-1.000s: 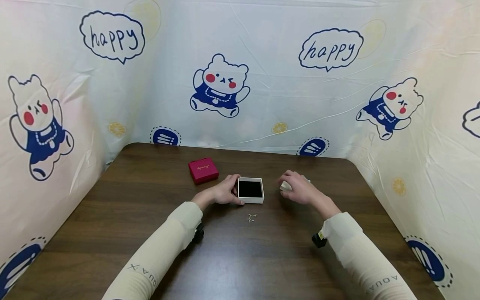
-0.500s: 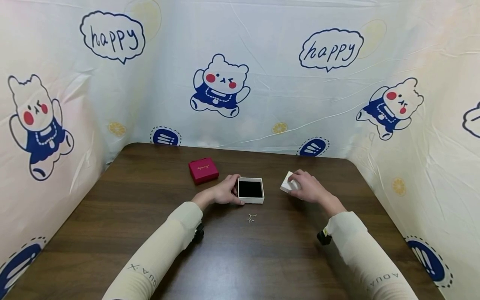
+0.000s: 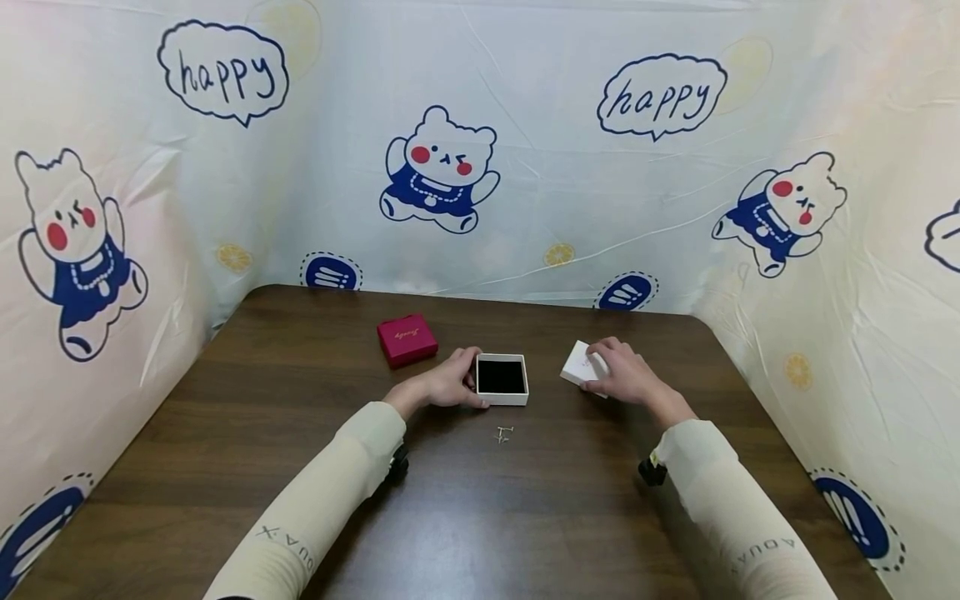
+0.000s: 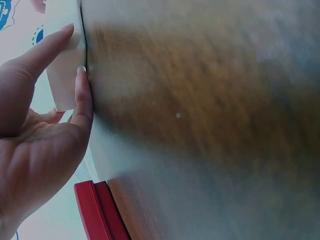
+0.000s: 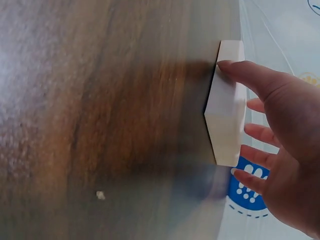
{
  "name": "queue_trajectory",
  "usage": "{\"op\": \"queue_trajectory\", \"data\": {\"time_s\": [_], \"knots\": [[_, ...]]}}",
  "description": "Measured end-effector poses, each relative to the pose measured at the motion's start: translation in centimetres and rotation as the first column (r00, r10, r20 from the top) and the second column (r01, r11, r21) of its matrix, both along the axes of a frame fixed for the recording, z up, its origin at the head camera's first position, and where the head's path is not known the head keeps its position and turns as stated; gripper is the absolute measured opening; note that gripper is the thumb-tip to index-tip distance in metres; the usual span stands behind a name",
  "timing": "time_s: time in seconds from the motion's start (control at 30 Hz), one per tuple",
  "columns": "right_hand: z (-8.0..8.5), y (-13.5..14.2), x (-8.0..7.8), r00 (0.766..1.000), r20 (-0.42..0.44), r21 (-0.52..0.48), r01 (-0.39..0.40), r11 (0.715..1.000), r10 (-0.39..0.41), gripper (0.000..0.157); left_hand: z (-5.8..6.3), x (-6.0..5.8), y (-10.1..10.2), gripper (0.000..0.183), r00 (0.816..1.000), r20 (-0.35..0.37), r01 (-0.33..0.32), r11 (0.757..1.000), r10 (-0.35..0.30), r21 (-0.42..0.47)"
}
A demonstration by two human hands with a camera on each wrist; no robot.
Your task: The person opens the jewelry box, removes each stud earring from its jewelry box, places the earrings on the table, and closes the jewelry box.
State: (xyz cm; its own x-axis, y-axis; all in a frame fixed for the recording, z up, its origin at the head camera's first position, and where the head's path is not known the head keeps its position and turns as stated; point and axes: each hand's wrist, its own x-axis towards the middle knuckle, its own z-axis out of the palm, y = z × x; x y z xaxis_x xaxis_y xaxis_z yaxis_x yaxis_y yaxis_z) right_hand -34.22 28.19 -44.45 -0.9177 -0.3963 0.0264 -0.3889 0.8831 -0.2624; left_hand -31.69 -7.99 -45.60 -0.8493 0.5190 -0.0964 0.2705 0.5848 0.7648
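My left hand (image 3: pixel 452 382) grips the left end of a white jewelry box base (image 3: pixel 501 400), open side up with a black lining. In the left wrist view, thumb and fingers span the side of that box base (image 4: pixel 64 75). To the right, a white box lid (image 3: pixel 577 364) lies top up on the table. My right hand (image 3: pixel 628 375) is at its right side, fingers relaxed. The right wrist view shows the thumb touching the wall of the lid (image 5: pixel 225 95), the other fingers spread beside its top. Several tiny thin metal pieces (image 3: pixel 503 434) lie in front of the box base.
A red box (image 3: pixel 407 340) with gold lettering stands at the back left of the brown wooden table (image 3: pixel 480 517). A printed cloth (image 3: pixel 540 208) rises behind the table's far edge and along both sides.
My right hand has set the white lid flat and shifted to the right, uncovering more of its top. The left hand and the box base stay in place.
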Motion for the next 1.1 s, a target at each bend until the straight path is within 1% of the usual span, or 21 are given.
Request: {"op": "queue_trajectory", "data": {"time_s": [0.23,0.4,0.53,0.63,0.8,0.93,1.1], "knots": [[-0.1,0.3,-0.3,0.994,0.099,0.001,0.044,0.999,-0.044,0.071,0.1,0.0,0.0,0.086,1.0,-0.004,-0.001,1.0,0.001,-0.008],[-0.4,0.4,-0.7,0.989,0.136,-0.012,0.059,0.998,-0.057,0.079,0.0,-0.1,0.1,0.087,1.0,-0.012,-0.001,1.0,0.001,-0.004],[-0.3,0.2,-0.9,0.99,0.128,-0.006,0.053,0.999,-0.052,0.08,0.0,-0.1,0.0,0.088,1.0,-0.009,-0.006,1.0,0.006,0.0],[-0.1,0.0,-0.8,0.992,0.115,-0.007,0.052,0.999,-0.05,0.081,0.0,-0.1,0.0,0.09,1.0,-0.009,-0.007,1.0,0.007,-0.002],[0.2,-1.0,-0.1,0.995,0.097,-0.046,0.038,0.998,-0.034,0.082,0.1,0.0,0.0,0.091,1.0,-0.005,-0.006,1.0,0.006,-0.003],[0.5,-2.3,0.6,0.997,0.081,-0.086,0.008,0.996,-0.001,0.082,0.1,0.1,0.1,0.09,1.0,0.002,-0.006,1.0,0.006,-0.004],[0.8,-3.8,1.4,0.998,0.044,-0.108,-0.032,0.994,0.037,0.081,0.0,0.0,0.2,0.09,1.0,-0.003,-0.007,1.0,0.007,-0.006]]}}
